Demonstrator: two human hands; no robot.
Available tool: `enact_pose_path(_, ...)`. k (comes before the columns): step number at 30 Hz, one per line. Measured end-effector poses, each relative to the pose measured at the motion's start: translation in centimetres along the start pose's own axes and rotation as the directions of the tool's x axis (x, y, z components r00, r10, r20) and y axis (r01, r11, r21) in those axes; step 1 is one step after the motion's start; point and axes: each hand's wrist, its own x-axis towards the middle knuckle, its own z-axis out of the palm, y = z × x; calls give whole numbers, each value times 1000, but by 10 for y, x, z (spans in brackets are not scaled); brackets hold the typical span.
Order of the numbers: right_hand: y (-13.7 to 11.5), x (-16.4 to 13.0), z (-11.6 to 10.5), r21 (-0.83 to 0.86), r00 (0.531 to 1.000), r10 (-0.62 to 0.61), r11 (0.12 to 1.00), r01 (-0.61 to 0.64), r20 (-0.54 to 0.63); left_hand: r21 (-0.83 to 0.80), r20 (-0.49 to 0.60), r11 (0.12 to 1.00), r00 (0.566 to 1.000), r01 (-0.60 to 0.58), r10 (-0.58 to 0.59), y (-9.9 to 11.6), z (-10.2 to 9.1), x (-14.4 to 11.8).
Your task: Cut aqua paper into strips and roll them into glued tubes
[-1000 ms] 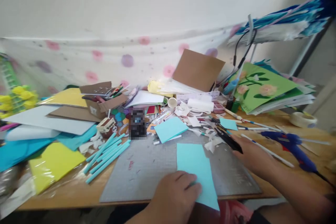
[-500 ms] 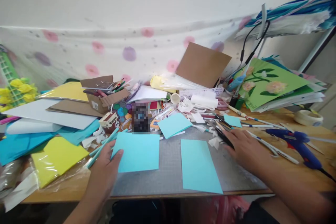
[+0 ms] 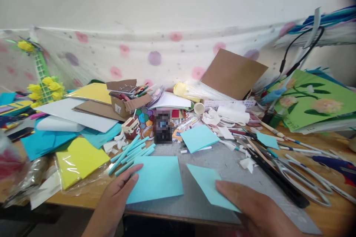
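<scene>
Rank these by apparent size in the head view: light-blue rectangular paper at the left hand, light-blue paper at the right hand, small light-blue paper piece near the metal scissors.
1. Rectangular paper at the left hand
2. Partly covered paper at the right hand
3. Small paper piece

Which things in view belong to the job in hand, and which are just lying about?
Apparently in use:
left light-blue sheet, left hand at its left edge
right light-blue sheet, right hand on it
gray mat beneath both

Apparently just lying about:
scissors
black cutter
blue glue gun
rolled blue sticks
yellow sheet in clear plastic
</scene>
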Motion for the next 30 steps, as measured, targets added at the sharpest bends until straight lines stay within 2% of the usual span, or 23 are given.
enact_pose_path(2, -15, 26, 1, 9, 990, -91, 996, 92, -104, -102, 69, 988, 992, 116, -109, 1, 1, -3)
enact_pose_path(3, -22, 41, 5, -16, 973, -212, 977, 211, -96, -158, 118, 969, 978, 190, -172, 2, 2, -4)
enact_pose_path(4, -27, 57, 10, -50, 943, -327, 944, 325, -54, -206, 166, 945, 961, 253, -221, 4, 2, -4)
enact_pose_path(6, -30, 86, 25, -78, 911, -404, 909, 410, 77, -301, 247, 878, 920, 372, -305, 9, 1, -3)
enact_pose_path(9, -22, 117, 46, -63, 894, -389, 909, 412, 224, -407, 317, 790, 882, 460, -350, 15, -6, 2)
enact_pose_path(11, -14, 130, 52, -78, 906, -345, 924, 374, 246, -417, 320, 795, 890, 440, -325, 15, -12, 6)
enact_pose_path(13, -5, 138, 51, -110, 931, -287, 942, 317, 224, -384, 287, 846, 918, 371, -272, 13, -16, 9)
enact_pose_path(17, 23, 147, 34, -200, 980, -113, 969, 145, 161, -338, 145, 916, 974, 214, -174, 7, -18, 22)
enact_pose_path(20, 56, 145, 24, -268, 991, 7, 963, 30, 135, -291, 41, 949, 993, 121, -114, 0, -21, 35)
enact_pose_path(23, 82, 137, 23, -312, 989, 43, 950, 3, 141, -176, -22, 982, 997, 65, -70, -11, -31, 47)
enact_pose_path(24, 87, 134, 24, -321, 989, 43, 947, 5, 142, -119, -49, 993, 998, 27, -33, -15, -35, 50)
enact_pose_path(25, 90, 132, 26, -328, 989, 40, 945, 9, 140, -32, -92, 998, 994, -54, 51, -19, -39, 51)
enact_pose_path(26, 92, 131, 28, -333, 990, 35, 943, 12, 136, 85, -138, 981, 973, -175, 185, -22, -42, 52)
enact_pose_path(27, 94, 130, 29, -336, 991, 30, 942, 15, 128, 214, -171, 923, 918, -320, 358, -24, -44, 51)
enact_pose_path(28, 94, 130, 29, -337, 993, 25, 942, 16, 117, 344, -172, 819, 826, -460, 537, -24, -44, 49)
enact_pose_path(29, 95, 130, 28, -336, 995, 22, 942, 13, 100, 446, -137, 688, 716, -572, 685, -22, -43, 46)
enact_pose_path(30, 96, 130, 24, -334, 997, 19, 943, 8, 79, 495, -88, 577, 624, -649, 777, -19, -40, 41)
